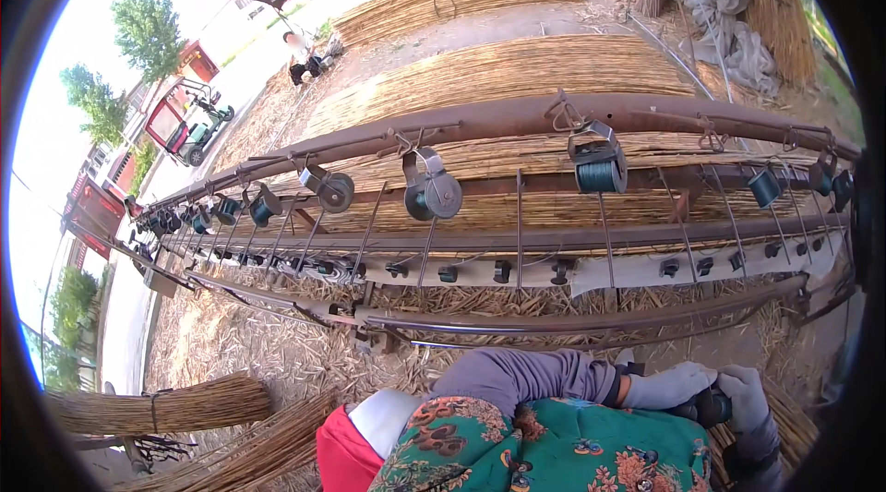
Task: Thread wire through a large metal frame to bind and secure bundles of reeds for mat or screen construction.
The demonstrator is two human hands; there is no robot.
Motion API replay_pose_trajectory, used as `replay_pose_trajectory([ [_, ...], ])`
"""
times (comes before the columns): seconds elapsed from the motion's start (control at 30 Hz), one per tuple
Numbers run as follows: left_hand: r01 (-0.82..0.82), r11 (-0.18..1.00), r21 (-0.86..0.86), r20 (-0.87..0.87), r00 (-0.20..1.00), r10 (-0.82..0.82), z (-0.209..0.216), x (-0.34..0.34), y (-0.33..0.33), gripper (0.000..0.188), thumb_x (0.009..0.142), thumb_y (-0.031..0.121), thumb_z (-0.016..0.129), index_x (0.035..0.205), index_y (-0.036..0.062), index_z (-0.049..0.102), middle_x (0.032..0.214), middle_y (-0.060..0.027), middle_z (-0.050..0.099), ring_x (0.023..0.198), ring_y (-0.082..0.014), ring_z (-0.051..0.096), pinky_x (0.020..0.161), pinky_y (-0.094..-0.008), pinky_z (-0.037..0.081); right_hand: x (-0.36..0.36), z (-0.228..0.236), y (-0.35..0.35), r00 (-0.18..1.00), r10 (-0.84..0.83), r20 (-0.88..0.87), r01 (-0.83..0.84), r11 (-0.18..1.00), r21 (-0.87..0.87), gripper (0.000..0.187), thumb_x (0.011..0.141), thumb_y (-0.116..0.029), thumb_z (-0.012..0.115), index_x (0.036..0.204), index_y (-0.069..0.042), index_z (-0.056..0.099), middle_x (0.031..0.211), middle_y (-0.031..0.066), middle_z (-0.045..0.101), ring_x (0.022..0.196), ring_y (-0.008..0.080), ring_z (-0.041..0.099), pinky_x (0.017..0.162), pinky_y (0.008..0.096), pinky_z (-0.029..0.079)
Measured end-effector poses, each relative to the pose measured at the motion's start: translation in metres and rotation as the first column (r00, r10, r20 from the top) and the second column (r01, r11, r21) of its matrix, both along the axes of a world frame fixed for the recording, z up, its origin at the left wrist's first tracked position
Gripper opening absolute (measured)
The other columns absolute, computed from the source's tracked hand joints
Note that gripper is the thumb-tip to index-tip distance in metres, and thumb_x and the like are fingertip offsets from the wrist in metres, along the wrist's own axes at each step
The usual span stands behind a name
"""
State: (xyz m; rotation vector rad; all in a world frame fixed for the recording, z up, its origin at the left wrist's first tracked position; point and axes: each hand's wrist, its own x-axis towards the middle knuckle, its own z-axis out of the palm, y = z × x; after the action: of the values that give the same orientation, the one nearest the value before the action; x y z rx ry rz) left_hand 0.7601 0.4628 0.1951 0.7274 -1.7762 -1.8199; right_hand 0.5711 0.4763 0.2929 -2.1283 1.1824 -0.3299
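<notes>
Both my hands are at the lower right, in pale grey work gloves. My left hand (666, 386) reaches across with its fingers closed round a dark rounded object (712, 406), possibly a twine spool. Closed on the other side of that object is my right hand (744, 392). The gloves cover much of it, so its kind does not show clearly. Beyond my hands stands a long rusty pipe frame (664, 114). Spools of dark green twine in metal brackets, such as one spool (601, 176) and another beside a round metal disc (434, 196), hang from its upper pipe.
Thin upright rods (519, 224) and a lower pipe (572, 321) cross in front of me. Reed mats (498, 77) lie behind the frame. Tied reed bundles (208, 404) are at lower left. Far left stand a three-wheeled vehicle (189, 127) and a crouching person (303, 63).
</notes>
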Motion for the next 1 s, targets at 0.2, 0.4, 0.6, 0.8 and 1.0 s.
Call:
replay_pose_trajectory([
  [0.2, 0.065, 0.954, 0.293, -0.315, 0.948, 0.032, 0.012, -0.011, 0.002, 0.046, 0.103, 0.033, 0.048, 0.131, -0.0029, 0.052, 0.120, -0.0095, 0.062, 0.110, -0.0156, 0.056, 0.098, -0.0291, 0.043, 0.006, -0.013, 0.020, 0.878, -0.408, 0.253, 0.313, 0.886, 0.341, 0.023, 0.095, -0.015, 0.053, 0.095, 0.004, 0.067, 0.085, 0.0102, 0.065, 0.078, 0.0190, 0.062, 0.072, 0.0295, 0.049],
  [0.4, -0.146, 0.989, -0.037, -0.190, 0.972, 0.137, 0.004, -0.013, -0.003, 0.058, 0.101, 0.035, 0.049, 0.144, -0.0024, 0.039, 0.129, -0.0157, 0.056, 0.121, -0.0246, 0.052, 0.105, -0.0347, 0.039, 0.022, -0.037, 0.030, 0.596, -0.531, 0.602, 0.031, 0.765, 0.644, 0.027, 0.103, -0.028, 0.046, 0.116, -0.006, 0.055, 0.111, 0.0024, 0.055, 0.101, 0.0094, 0.051, 0.085, 0.0279, 0.044],
  [0.6, 0.163, 0.938, -0.306, 0.339, 0.939, -0.053, 0.024, 0.027, -0.033, 0.068, 0.095, 0.050, 0.051, 0.141, 0.0004, 0.043, 0.130, -0.0260, 0.053, 0.123, -0.0391, 0.052, 0.105, -0.0389, 0.040, 0.006, -0.046, -0.006, 0.718, -0.555, 0.421, -0.002, 0.603, 0.798, 0.039, 0.085, -0.023, 0.070, 0.116, -0.001, 0.061, 0.100, 0.0048, 0.067, 0.091, 0.0121, 0.064, 0.083, 0.0268, 0.051],
  [0.8, 0.044, 0.423, -0.905, 0.259, 0.846, 0.466, 0.031, 0.087, -0.158, 0.038, 0.092, 0.044, 0.056, 0.102, 0.0095, 0.070, 0.093, -0.0129, 0.068, 0.094, -0.0344, 0.064, 0.084, -0.0412, 0.049, -0.017, -0.061, -0.020, 0.853, -0.467, 0.233, 0.090, 0.571, 0.816, 0.022, 0.085, -0.019, 0.070, 0.097, -0.001, 0.066, 0.083, 0.0001, 0.063, 0.074, 0.0084, 0.060, 0.068, 0.0247, 0.049],
  [1.0, 0.483, 0.707, -0.516, 0.745, 0.661, 0.092, 0.002, 0.100, -0.166, 0.032, 0.092, 0.039, 0.060, 0.086, 0.0097, 0.072, 0.076, -0.0114, 0.066, 0.079, -0.0281, 0.065, 0.074, -0.0386, 0.048, -0.019, -0.133, -0.056, 0.685, -0.716, 0.132, 0.341, 0.475, 0.811, 0.032, 0.093, -0.029, 0.065, 0.101, 0.002, 0.067, 0.086, 0.0028, 0.066, 0.076, 0.0105, 0.063, 0.071, 0.0268, 0.051],
])
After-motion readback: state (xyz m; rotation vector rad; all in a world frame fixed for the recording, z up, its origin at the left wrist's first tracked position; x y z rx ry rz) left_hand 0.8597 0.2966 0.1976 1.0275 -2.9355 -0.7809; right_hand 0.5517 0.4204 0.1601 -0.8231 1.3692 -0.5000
